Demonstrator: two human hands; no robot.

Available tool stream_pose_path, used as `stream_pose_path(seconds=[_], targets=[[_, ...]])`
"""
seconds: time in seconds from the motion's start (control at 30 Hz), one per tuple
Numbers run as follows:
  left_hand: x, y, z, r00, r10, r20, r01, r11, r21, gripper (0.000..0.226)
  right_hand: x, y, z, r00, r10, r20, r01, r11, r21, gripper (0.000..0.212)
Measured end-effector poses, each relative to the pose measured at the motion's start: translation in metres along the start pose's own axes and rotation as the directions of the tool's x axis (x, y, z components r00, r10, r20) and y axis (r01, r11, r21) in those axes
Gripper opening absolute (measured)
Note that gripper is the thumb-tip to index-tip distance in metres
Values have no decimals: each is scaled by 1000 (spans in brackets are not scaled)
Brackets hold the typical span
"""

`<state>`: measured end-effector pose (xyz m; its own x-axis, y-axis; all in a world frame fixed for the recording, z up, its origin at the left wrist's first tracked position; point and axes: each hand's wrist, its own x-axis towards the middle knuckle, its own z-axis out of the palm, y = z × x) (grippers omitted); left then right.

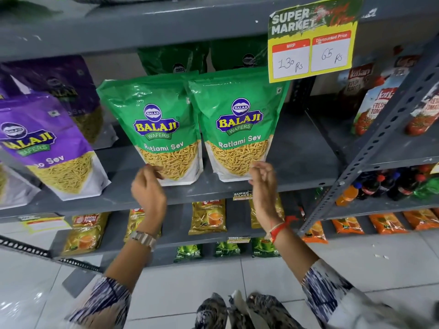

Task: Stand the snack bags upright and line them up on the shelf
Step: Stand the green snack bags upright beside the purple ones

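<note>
Two green Ratlami Sev bags upright at the shelf front, hands at their bases.

The left Ratlami Sev bag [158,129] and right Ratlami Sev bag [240,124] stand side by side, edges touching, on the grey metal shelf [301,150]. The left hand [148,186] and right hand [262,184] hover at the lower corners, fingers loosely curled, grasping nothing (contact with the bags cannot be confirmed). Recommended: nudge both bases square and level with the purple Sev bag [51,148]. White-tiled shop aisle below.
</note>
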<state>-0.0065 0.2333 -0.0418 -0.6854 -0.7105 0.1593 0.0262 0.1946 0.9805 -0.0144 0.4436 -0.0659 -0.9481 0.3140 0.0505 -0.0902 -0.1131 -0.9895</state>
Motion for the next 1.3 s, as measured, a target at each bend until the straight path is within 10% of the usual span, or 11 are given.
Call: stream_pose_path(seconds=[0.1, 0.4, 0.63, 1.3], targets=[[25, -8, -12, 988, -14, -157, 9, 999, -35, 29, -19, 10, 28, 976, 66, 207, -57, 997, -51, 7], [69, -37, -2, 922, -220, 319, 293, 935, -202, 67, -18, -7, 99, 848, 113, 517, 2, 976, -216, 76], [71, -44, 1, 939, -128, 319, 195, 963, -187, 86, -8, -21, 117, 854, 136, 503, -43, 981, -191, 88], [56, -23, -10, 940, -140, 313, 210, 956, -203, 49, -16, -11, 110, 857, 45, 513, 42, 987, -157, 75]])
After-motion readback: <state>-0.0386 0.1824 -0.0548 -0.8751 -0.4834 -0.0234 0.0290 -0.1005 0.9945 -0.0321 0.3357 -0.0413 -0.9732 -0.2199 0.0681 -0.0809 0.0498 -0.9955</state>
